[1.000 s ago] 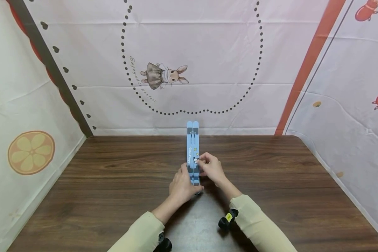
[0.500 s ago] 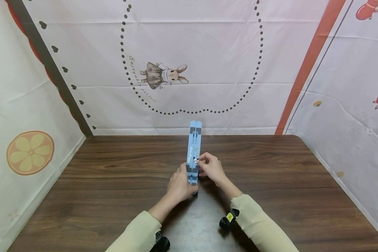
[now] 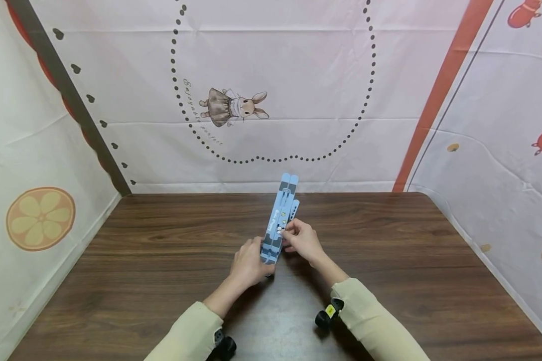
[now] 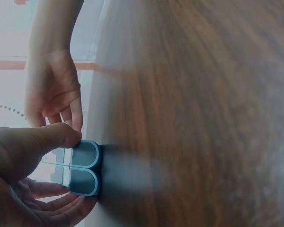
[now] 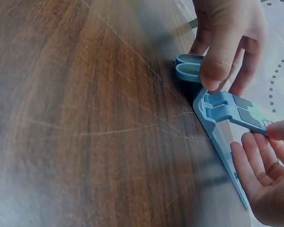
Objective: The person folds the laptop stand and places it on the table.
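A light blue folding laptop stand [image 3: 285, 200] with dark grey pads is over the middle of the table, its two long bars side by side and its far end slanting right. Around its near end the left hand [image 3: 248, 263] grips with thumb and fingers. In the right wrist view, the thumb and index finger of the right hand [image 5: 270, 175] pinch the edge of an upper bar, near a small cartoon print. Below the upper bars a lower blue arm [image 5: 222, 146] runs close along the tabletop. The rounded near ends [image 4: 85, 155] show beside the left thumb in the left wrist view.
The dark wooden table [image 3: 162, 235] reaches back to a white printed cloth [image 3: 307, 100], which also hangs along both sides. Black wrist cameras [image 3: 323, 318] sit under both pale sleeves, low over the table.
The stand has turned, its far end swinging right and its near end left along with the left hand. A lower arm now shows at its right side. The right hand has stayed nearly in place.
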A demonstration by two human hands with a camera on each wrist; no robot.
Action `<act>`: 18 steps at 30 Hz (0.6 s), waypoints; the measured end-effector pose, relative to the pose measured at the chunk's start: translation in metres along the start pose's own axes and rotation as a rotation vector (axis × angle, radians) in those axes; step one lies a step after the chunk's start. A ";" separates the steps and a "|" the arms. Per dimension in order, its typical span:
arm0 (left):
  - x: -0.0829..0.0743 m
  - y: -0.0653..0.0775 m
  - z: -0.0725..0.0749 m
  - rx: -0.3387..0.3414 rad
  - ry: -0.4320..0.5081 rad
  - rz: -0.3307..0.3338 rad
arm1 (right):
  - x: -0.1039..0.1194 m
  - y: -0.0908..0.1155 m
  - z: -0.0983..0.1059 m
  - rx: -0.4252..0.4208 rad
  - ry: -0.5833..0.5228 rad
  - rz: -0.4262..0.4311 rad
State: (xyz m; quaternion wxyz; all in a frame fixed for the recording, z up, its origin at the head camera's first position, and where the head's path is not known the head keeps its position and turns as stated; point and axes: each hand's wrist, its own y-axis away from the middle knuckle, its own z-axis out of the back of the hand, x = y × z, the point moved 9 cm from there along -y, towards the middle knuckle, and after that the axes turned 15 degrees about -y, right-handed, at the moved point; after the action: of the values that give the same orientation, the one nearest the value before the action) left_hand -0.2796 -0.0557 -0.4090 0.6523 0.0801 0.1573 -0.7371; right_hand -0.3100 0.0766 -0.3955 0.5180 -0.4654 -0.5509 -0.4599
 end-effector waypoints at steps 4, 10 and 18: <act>0.003 0.000 0.003 0.003 -0.027 0.001 | -0.001 0.000 0.001 0.006 0.008 -0.002; 0.008 -0.002 0.004 0.018 -0.066 0.011 | -0.016 -0.011 0.007 0.000 0.014 0.000; 0.011 -0.006 0.004 0.019 -0.103 -0.021 | -0.027 -0.017 0.011 -0.003 0.060 0.016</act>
State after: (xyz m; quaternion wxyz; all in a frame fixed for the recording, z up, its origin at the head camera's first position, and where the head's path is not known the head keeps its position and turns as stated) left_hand -0.2862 -0.0668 -0.4079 0.6510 0.0464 0.1175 -0.7485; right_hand -0.3271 0.0841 -0.4236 0.5373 -0.4568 -0.5307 -0.4702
